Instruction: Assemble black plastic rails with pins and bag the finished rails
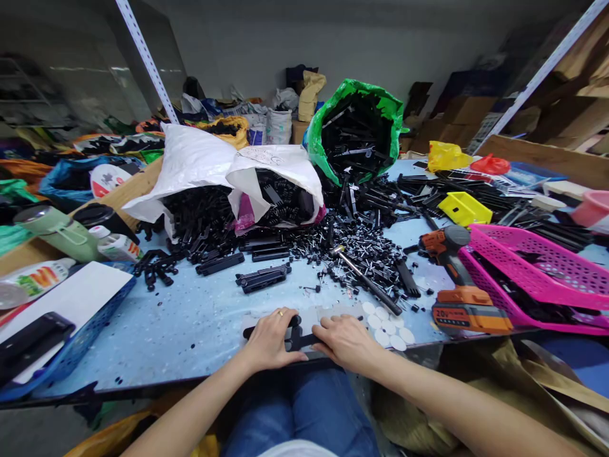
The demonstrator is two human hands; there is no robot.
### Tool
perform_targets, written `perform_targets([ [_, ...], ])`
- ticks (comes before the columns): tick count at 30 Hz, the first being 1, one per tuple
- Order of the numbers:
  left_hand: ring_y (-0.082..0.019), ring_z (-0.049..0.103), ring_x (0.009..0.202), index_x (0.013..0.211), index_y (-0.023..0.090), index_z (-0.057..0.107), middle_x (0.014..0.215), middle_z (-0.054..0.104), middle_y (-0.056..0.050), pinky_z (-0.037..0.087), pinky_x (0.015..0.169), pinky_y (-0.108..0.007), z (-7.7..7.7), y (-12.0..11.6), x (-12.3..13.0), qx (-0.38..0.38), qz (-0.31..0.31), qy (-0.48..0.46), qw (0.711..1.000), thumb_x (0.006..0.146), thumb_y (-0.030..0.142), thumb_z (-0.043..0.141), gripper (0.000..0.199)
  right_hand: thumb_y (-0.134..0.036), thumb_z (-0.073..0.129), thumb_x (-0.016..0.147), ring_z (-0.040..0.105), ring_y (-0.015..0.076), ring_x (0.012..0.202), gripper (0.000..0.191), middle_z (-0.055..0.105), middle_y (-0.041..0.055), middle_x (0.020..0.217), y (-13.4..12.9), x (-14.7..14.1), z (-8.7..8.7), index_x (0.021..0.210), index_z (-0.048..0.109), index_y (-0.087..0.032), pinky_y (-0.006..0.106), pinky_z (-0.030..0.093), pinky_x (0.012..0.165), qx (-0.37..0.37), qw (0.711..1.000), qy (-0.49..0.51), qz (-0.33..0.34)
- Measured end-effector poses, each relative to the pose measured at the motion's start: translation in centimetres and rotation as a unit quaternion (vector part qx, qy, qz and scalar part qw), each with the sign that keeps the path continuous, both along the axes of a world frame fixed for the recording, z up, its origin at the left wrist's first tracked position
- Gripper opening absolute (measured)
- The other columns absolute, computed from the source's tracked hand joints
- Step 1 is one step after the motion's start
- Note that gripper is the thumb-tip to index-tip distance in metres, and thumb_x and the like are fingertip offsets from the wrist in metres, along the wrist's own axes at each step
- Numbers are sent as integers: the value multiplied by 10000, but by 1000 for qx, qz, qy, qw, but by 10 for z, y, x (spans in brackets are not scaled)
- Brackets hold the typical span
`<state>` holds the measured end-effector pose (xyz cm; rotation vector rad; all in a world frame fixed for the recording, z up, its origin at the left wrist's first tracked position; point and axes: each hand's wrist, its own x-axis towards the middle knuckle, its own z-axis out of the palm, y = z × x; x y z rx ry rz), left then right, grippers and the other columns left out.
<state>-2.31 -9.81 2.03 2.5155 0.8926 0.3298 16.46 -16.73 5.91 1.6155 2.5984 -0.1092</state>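
Note:
At the table's front edge, a black plastic part with a jointed, bracket-like shape lies over a grey plate. My left hand, with a ring on one finger, is closed around its left side. My right hand has its fingers bent over the right end of the same piece, which is partly hidden beneath them. White round discs lie just right of my right hand. Beyond it rests a hammer on loose small black parts with metal pins.
An orange cordless drill stands right, beside pink baskets. White sacks and a green-rimmed bag spill black parts at the back. A blue tray with a phone sits left, near a green flask.

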Motion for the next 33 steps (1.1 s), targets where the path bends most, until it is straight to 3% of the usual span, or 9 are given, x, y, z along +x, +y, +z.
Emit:
perform_targets([
  [10,-216,574,767,941,177,488,843,592,-61,430,670,-310,-7,-2,-3,31,-14,-21,999,728,482,553,378,-323,455,876,551,205,718,182,602,63,781,3,-7,10,881,547,-166,302,320,578,47,998,-23,23],
  [16,-257,566,882,998,170,511,931,606,-84,444,734,-349,-2,4,18,19,-31,45,998,713,571,547,494,-385,428,883,542,193,741,252,605,51,797,8,22,-20,854,559,-171,296,334,611,24,1000,12,15],
  [19,-219,525,1022,1114,173,475,1087,576,-86,416,843,-328,3,27,56,7,-9,49,999,857,417,424,358,-384,396,897,540,188,791,274,610,46,833,10,40,-38,865,575,-180,293,357,669,15,997,57,-47],
  [21,-200,532,1025,1083,147,499,1077,584,-101,411,851,-314,4,49,89,0,55,53,997,911,276,316,282,-325,361,916,536,185,831,261,609,54,874,18,50,-44,901,577,-179,287,368,709,41,988,72,-127],
  [24,-244,591,915,962,108,563,954,625,-143,448,777,-345,4,76,131,-7,87,62,994,852,188,432,189,-218,385,898,528,209,898,207,606,93,936,40,59,-47,955,571,-148,289,381,744,94,957,40,-270],
  [26,-246,617,839,870,108,590,867,647,-135,467,730,-333,5,84,142,-6,100,60,993,798,120,493,121,-176,451,854,535,230,913,160,612,109,937,56,62,-47,943,579,-137,293,393,734,101,946,24,-306],
  [29,-222,610,883,899,124,583,918,648,-117,466,770,-312,8,81,118,25,127,24,991,814,109,474,139,-133,507,801,572,234,848,108,633,105,859,69,65,-48,858,599,-138,288,413,689,91,951,35,-294],
  [33,-180,578,962,1056,127,509,1043,611,-111,452,841,-305,0,59,36,92,175,-44,979,884,179,401,210,-166,460,841,594,197,829,136,640,86,868,64,65,-46,847,595,-150,267,432,719,101,950,88,-283],
])
